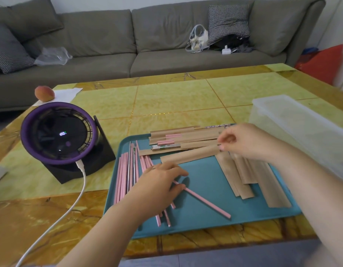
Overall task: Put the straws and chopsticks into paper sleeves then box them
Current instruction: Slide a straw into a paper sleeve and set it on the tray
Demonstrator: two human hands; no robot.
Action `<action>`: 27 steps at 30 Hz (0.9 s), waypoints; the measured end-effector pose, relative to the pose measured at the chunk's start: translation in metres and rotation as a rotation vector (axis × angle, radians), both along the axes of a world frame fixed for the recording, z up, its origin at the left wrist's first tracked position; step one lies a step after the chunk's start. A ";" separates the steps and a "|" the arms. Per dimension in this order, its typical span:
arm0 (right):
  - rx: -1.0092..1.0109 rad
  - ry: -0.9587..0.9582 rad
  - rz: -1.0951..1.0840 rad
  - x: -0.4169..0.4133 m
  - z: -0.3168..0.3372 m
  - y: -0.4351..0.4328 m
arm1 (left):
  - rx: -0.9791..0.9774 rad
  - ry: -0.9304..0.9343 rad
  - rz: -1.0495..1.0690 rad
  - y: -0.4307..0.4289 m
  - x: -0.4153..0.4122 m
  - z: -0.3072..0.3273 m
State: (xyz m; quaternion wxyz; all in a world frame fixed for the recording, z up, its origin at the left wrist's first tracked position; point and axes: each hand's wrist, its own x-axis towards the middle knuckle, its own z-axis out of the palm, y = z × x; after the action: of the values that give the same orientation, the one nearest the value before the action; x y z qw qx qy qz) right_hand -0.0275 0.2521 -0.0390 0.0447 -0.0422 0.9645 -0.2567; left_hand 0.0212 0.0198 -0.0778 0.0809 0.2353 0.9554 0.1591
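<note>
Both hands reach over the tray (205, 220): left hand (161, 182) pinching a pink straw (207, 203), right hand (242, 141) apparently gripping a paper sleeve (190, 156).

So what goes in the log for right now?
left hand: on pink straw | right hand: pinching paper sleeve | tray | box: nothing boxed

Counts, head view:

- Teal tray (205, 224) – one.
- Clear plastic box (294, 120) – one.
- Hands – two: left hand (159, 182), right hand (246, 141).
- Pink straws (121, 176) – too overlapped for exact count; roughly four in left bundle, one loose pink straw (207, 203) lying diagonal, several more under left hand.
- Metal chopsticks or straws (132, 162) – about three, hard to separate.
- Filled sleeves (186, 137) at tray's far edge – about four.
- Empty sleeves (249, 176) – roughly six, stacked, exact number unclear.
- Purple fan (58, 133) – one.
- Peach (44, 93) – one.
</note>
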 end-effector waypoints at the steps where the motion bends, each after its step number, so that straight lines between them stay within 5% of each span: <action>1: 0.094 -0.058 0.017 0.002 -0.003 -0.001 | 0.000 -0.002 0.002 0.000 0.000 0.000; 7: 0.432 -0.111 0.057 0.006 -0.019 -0.016 | -0.011 -0.002 0.002 0.001 0.000 -0.001; 19: 0.195 -0.054 -0.048 0.002 -0.013 -0.007 | -0.099 0.008 0.023 0.006 0.001 -0.004; 27: 0.096 -0.171 0.106 0.018 0.033 0.002 | -0.138 -0.005 0.047 0.011 -0.001 -0.003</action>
State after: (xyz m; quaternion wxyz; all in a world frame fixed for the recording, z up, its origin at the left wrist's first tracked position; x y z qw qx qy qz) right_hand -0.0093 0.2536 -0.0065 0.1420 -0.0688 0.9649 -0.2100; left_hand 0.0200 0.0308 -0.0803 0.0956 0.2064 0.9691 0.0955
